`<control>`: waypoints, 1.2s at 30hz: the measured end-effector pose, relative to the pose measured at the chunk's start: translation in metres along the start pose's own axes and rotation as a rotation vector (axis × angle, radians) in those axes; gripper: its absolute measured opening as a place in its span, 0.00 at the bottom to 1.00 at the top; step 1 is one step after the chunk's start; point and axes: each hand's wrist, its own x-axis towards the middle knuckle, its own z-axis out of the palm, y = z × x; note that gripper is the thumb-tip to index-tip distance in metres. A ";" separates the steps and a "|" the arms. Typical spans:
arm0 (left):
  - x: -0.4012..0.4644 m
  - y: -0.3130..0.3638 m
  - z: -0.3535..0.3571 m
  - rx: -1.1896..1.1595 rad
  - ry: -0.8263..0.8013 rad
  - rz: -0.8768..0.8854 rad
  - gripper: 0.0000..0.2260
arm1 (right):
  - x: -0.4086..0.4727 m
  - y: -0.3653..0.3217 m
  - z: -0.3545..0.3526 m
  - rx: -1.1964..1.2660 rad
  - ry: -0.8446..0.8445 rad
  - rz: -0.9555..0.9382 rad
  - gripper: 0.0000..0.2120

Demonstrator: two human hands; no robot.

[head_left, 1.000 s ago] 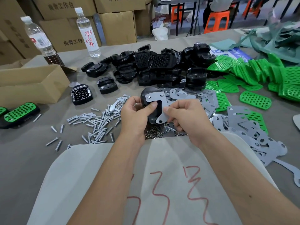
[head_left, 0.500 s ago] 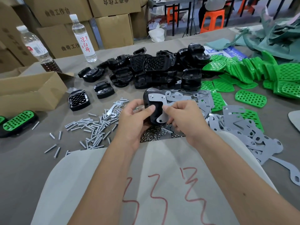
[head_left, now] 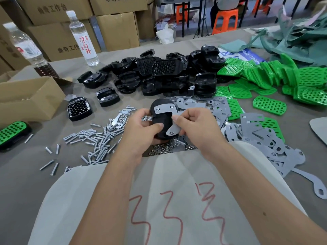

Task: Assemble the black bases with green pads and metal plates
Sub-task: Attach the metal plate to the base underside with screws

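**Now: base and plate in both hands**

Together we hold one black base (head_left: 161, 123) above the surface (head_left: 26, 174): our left hand (head_left: 141, 131) grips it, our right hand (head_left: 194, 128) pinches the metal plate (head_left: 166, 112) on top. Screws (head_left: 95, 140) lie left, green pads (head_left: 269, 105) right.

— Where are your hands?

— Both at mid-frame, arms reaching up from the bottom edge, forearms bare. My left hand (head_left: 141, 131) is curled, thumb laid across the front of the base (head_left: 161, 121), fingers wrapped behind it.

— And the right?

— My right hand (head_left: 198, 128) sits just beside it, knuckles up, wrist bent a little inward. Thumb and forefinger pinch the edge of the plate (head_left: 168, 119) lying on that base; the other fingers are tucked under.
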 end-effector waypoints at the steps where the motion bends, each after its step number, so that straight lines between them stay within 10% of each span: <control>1: 0.000 0.000 0.000 0.002 -0.008 0.000 0.12 | 0.000 -0.001 0.000 -0.015 0.008 -0.015 0.13; 36: -0.004 -0.001 0.007 -0.074 -0.074 -0.013 0.15 | 0.001 0.007 0.000 0.023 0.046 0.000 0.16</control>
